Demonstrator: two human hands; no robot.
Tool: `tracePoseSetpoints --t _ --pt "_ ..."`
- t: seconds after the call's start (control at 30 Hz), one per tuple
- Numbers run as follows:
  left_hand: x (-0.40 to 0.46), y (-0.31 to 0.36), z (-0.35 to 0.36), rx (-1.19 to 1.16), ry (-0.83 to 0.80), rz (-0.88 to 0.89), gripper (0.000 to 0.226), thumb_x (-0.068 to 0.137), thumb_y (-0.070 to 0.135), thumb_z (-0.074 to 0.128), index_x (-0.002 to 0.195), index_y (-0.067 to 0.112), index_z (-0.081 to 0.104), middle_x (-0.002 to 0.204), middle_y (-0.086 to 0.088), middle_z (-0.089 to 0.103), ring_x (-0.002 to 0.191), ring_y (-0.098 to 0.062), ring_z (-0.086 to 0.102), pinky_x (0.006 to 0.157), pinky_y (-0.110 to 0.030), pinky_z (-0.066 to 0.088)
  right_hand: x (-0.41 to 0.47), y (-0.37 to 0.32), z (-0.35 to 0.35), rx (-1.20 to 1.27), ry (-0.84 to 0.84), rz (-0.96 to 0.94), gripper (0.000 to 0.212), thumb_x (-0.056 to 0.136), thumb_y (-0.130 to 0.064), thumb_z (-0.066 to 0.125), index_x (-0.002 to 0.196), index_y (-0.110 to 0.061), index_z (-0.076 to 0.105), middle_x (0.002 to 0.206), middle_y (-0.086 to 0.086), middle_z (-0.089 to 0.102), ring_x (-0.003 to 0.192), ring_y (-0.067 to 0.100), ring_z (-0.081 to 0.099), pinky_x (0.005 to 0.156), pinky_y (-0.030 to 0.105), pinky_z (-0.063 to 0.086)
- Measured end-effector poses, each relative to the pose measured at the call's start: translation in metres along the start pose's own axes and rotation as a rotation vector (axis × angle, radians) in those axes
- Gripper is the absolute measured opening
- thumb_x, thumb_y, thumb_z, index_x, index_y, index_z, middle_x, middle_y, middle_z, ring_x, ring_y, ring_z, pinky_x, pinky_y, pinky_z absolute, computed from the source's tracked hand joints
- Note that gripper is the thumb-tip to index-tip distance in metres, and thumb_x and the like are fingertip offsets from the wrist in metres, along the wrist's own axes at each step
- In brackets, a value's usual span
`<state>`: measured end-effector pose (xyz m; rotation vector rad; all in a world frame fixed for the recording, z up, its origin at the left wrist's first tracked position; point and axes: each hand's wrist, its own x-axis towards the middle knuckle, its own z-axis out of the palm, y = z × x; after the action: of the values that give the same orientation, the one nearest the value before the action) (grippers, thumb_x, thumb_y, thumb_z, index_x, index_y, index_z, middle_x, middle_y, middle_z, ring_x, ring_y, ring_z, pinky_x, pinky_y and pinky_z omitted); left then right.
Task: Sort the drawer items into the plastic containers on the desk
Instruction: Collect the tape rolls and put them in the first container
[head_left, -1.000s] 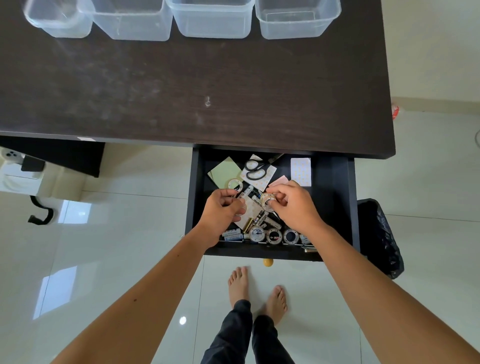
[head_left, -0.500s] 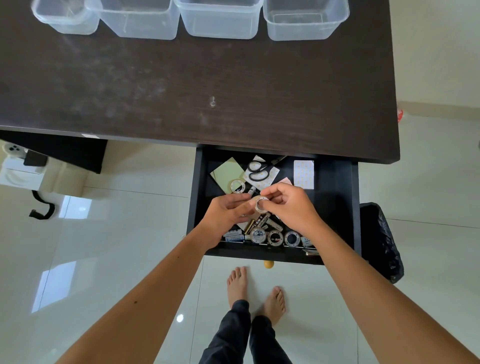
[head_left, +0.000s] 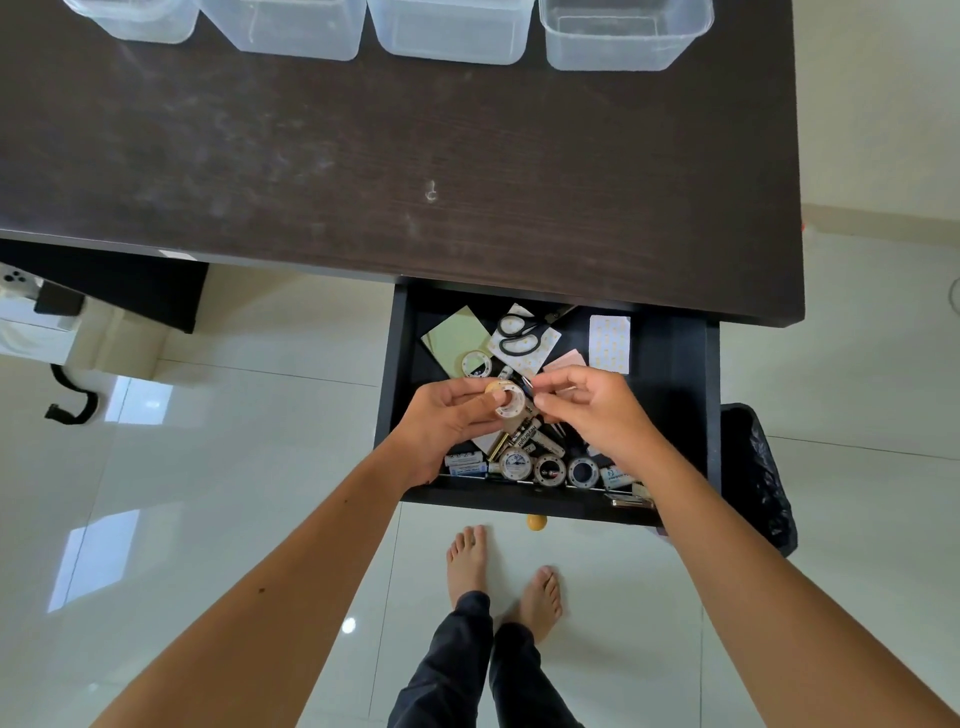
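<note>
Over open black drawer (head_left: 670, 395), both hands hover; sorting barely begun, by my guess; four clear plastic containers (head_left: 452, 31) along far edge of dark wooden desk (head_left: 363, 171) look empty; black-handled scissors (head_left: 519, 335), green notepad (head_left: 457, 335), tape rolls (head_left: 549, 470) remain in drawer; left hand (head_left: 447, 415) pinches small white tape roll (head_left: 506, 399) between thumb and fingers; right hand (head_left: 592, 410) just beside roll, fingers loosely curled, whether pinching anything I cannot tell.
</note>
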<state>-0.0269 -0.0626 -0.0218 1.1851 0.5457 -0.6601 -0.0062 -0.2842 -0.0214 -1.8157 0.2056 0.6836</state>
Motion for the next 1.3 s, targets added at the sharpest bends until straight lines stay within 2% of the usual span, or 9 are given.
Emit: tracePoseSetpoints --t 0.13,0.23,0.5,0.67,0.77,0.87,1.03,1.2,1.3 --pt "0.004 0.002 -0.006 -0.021 0.041 0.031 0.035 0.093 0.016 0.077 0.124 -0.001 0.071 0.119 -0.020 0.076 0.111 -0.033 0.074 0.094 -0.036 0.062 -0.003 0.017 0.000 -0.357 -0.042 -0.003 0.019 0.085 -0.020 0.087 0.099 -0.031 0.081 0.089 -0.010 0.078 0.082 0.003 0.073 0.077 0.019 0.057" --pt "0.005 0.002 -0.011 -0.027 0.062 0.035 0.033 0.095 0.016 0.074 0.123 -0.002 0.070 0.118 -0.022 0.076 0.103 -0.029 0.075 0.088 -0.034 0.063 -0.009 0.025 0.003 -0.508 -0.176 -0.003 0.021 0.080 -0.019 0.092 0.092 -0.032 0.080 0.088 -0.010 0.075 0.080 0.006 0.070 0.075 0.029 0.060" --pt "0.005 0.003 -0.016 -0.091 0.053 0.016 0.025 0.098 0.019 0.072 0.117 0.003 0.070 0.110 -0.016 0.075 0.095 -0.022 0.069 0.078 -0.029 0.055 -0.007 0.023 -0.002 -0.885 -0.324 -0.130 0.032 0.085 -0.023 0.087 0.116 -0.027 0.079 0.098 -0.014 0.051 0.092 0.010 0.053 0.071 0.021 0.039" --pt "0.004 0.003 -0.018 -0.113 0.041 0.024 0.028 0.099 0.020 0.069 0.120 0.001 0.067 0.113 -0.018 0.074 0.098 -0.023 0.069 0.081 -0.031 0.054 -0.005 0.017 -0.006 -0.657 -0.307 -0.087 0.018 0.082 -0.027 0.090 0.092 -0.030 0.075 0.090 -0.010 0.066 0.082 0.009 0.061 0.069 0.027 0.052" --pt "0.003 0.002 -0.018 -0.115 0.048 0.036 0.030 0.100 0.019 0.067 0.123 0.001 0.067 0.118 -0.020 0.071 0.106 -0.028 0.064 0.083 -0.031 0.057 -0.004 0.013 0.003 -0.571 -0.332 -0.087 0.032 0.084 -0.023 0.089 0.112 -0.034 0.078 0.091 -0.008 0.071 0.081 0.012 0.065 0.077 0.034 0.060" --pt "0.003 0.002 -0.018 -0.117 0.050 0.047 0.027 0.101 0.017 0.064 0.123 0.001 0.066 0.121 -0.022 0.070 0.110 -0.031 0.064 0.087 -0.033 0.057 0.000 0.013 0.016 -0.742 -0.395 -0.174 0.050 0.091 -0.024 0.082 0.138 -0.034 0.069 0.101 -0.013 0.062 0.086 0.010 0.059 0.080 0.028 0.052" --pt "0.002 0.003 -0.018 -0.114 0.067 0.048 0.030 0.103 0.017 0.062 0.128 0.001 0.064 0.133 -0.025 0.068 0.115 -0.031 0.066 0.089 -0.034 0.058 -0.001 0.016 0.020 -0.757 -0.369 -0.207 0.034 0.090 -0.023 0.083 0.123 -0.029 0.077 0.114 -0.009 0.060 0.092 0.010 0.058 0.083 0.031 0.054" --pt "0.002 0.001 -0.019 -0.110 0.080 0.051 0.036 0.105 0.018 0.058 0.134 -0.003 0.059 0.127 -0.018 0.069 0.116 -0.032 0.067 0.095 -0.038 0.058 -0.002 0.014 0.019 -0.689 -0.337 -0.172 0.026 0.085 -0.021 0.087 0.107 -0.027 0.076 0.090 -0.016 0.061 0.076 0.007 0.058 0.069 0.027 0.053" --pt "-0.001 0.003 -0.019 -0.135 0.072 0.048 0.038 0.106 0.016 0.055 0.137 -0.005 0.056 0.133 -0.024 0.067 0.124 -0.038 0.065 0.102 -0.042 0.057 -0.001 0.013 0.017 -0.561 -0.296 -0.124 0.030 0.086 -0.016 0.084 0.110 -0.031 0.076 0.088 -0.013 0.068 0.074 0.010 0.060 0.072 0.034 0.059"
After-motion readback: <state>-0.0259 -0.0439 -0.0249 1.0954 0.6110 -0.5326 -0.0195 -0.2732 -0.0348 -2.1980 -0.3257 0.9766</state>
